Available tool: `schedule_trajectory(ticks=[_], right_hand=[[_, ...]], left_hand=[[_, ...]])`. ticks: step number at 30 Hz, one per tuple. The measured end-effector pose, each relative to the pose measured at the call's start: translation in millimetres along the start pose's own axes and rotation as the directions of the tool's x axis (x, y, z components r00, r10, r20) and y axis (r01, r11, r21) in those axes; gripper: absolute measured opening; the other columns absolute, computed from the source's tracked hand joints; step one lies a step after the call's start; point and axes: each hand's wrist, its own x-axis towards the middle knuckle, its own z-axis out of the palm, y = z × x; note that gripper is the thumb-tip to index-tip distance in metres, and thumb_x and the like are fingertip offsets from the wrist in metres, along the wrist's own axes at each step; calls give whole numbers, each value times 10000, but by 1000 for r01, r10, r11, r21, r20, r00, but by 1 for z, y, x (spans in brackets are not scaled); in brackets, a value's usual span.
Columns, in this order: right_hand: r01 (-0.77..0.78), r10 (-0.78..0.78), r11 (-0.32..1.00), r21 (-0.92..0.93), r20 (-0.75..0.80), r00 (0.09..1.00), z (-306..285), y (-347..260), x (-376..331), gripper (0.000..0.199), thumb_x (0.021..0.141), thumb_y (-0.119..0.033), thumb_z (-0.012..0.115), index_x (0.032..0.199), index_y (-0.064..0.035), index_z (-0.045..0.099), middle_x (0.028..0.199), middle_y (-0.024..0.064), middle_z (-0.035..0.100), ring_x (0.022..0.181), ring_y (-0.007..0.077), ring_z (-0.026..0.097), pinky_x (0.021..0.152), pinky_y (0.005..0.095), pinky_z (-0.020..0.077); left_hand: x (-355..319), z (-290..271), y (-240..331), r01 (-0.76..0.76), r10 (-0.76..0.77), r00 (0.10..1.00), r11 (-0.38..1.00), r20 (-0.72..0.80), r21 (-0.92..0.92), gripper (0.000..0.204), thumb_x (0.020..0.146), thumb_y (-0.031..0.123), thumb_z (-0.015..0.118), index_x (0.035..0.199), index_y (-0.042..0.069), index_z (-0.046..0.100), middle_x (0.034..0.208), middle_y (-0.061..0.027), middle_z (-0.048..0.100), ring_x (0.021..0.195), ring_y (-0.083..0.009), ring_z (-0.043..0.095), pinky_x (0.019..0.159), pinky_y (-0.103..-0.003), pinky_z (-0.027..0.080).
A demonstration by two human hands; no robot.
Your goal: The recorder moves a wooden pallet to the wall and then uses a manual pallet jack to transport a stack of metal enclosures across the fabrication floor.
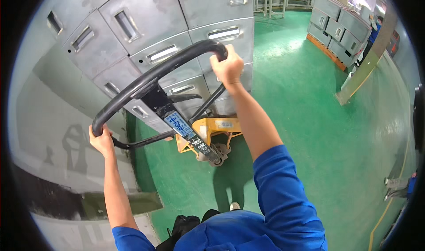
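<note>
Both my hands grip the black looped handle [155, 69] of a yellow pallet jack [217, 126]. My left hand [102, 140] is wrapped round the handle's lower left bend. Round the upper right bend closes my right hand [228, 66], with that arm stretched forward. A black lever [185, 97] sits inside the loop, and a labelled shaft [181, 126] slopes down to the wheels [218, 156]. Just beyond the jack rises a stack of grey metal boxes [146, 14] with recessed handles. The jack's forks are hidden beneath the stack.
A grey wall [71, 131] runs close along my left. At the far right, more grey boxes [338, 27] stand on an orange pallet [325, 52] beside a pillar [365, 69]. People are near them and at the right edge. Green floor [305, 131] spreads between.
</note>
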Motion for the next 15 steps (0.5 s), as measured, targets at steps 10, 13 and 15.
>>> schedule_trajectory(ticks=[10,13,15], right_hand=[[-123,124,992,-13,107,987,-5,-2,4,209,599,-176,623,734,-82,494,613,87,544,601,287,552,543,395,445],[-179,177,984,5,132,975,-14,-9,2,218,585,-149,629,736,-75,490,624,91,540,602,281,547,537,372,444],[-181,168,978,103,127,978,-27,-15,-8,217,577,-134,630,732,-72,490,624,92,537,605,278,545,535,359,442]], left_hand=[[1,7,-1,14,-14,999,1000,-36,-3,62,755,27,545,753,20,483,518,1,442,417,-77,429,404,-210,337],[7,10,-2,-3,3,1000,1000,-26,-1,50,737,10,532,766,17,492,507,-3,452,422,-81,436,416,-216,341],[16,10,-11,1,-1,1000,1000,-20,27,57,723,-3,525,765,17,492,502,-6,458,423,-84,439,418,-221,346]])
